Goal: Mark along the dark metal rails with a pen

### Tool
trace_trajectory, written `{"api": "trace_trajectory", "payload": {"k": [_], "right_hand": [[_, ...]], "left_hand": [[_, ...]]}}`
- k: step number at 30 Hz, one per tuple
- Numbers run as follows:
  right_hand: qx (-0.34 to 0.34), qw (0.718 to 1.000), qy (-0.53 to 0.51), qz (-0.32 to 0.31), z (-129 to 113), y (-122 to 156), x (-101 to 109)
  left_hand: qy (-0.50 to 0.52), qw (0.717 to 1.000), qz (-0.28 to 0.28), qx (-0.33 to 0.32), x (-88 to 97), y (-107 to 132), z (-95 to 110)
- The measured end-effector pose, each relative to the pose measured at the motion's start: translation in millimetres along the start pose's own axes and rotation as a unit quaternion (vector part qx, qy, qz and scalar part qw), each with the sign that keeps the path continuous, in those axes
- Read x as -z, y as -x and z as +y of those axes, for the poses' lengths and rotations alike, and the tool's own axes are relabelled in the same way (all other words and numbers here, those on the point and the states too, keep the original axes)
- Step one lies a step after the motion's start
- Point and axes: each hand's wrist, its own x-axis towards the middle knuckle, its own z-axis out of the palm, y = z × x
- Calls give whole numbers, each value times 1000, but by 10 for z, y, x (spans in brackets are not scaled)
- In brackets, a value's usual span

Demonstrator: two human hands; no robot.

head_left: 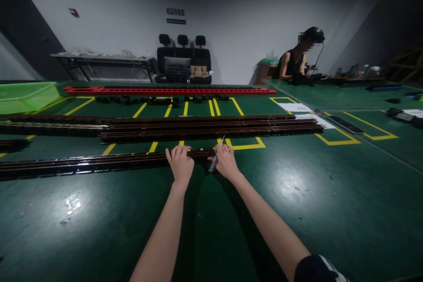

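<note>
My left hand [180, 164] is closed over a bundle of long, dark, glossy strips [89, 163] that runs out to the left edge of view. Close to the bundle's right end, my right hand [226, 159] is closed around a slim tool with a thin metal tip [213, 163]. The tip points up and away from me, and the fingers hide the tool's middle. That hand is also at the end of the strips; whether it grips them I cannot tell. Just beyond both hands lies a larger stack of similar strips [211, 128].
Yellow tape lines mark the green table [284, 224]. Behind the stack are small black parts [165, 101] and a long red rail [185, 91]. A green basket [28, 97] stands at left, a dark phone-like slab [346, 124] at right. Another person [291, 64] sits at the far right.
</note>
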Motion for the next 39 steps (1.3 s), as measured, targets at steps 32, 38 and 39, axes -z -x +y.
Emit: {"api": "trace_trajectory", "payload": {"k": [32, 38, 39], "right_hand": [[-9, 997, 48, 62, 257, -4, -136], [-12, 997, 5, 80, 347, -3, -153], [-19, 996, 0, 85, 373, 0, -155]], "left_hand": [[-14, 997, -32, -69, 62, 20, -67], [-29, 990, -62, -120, 28, 23, -49], [-40, 991, -60, -115, 21, 23, -58]]}}
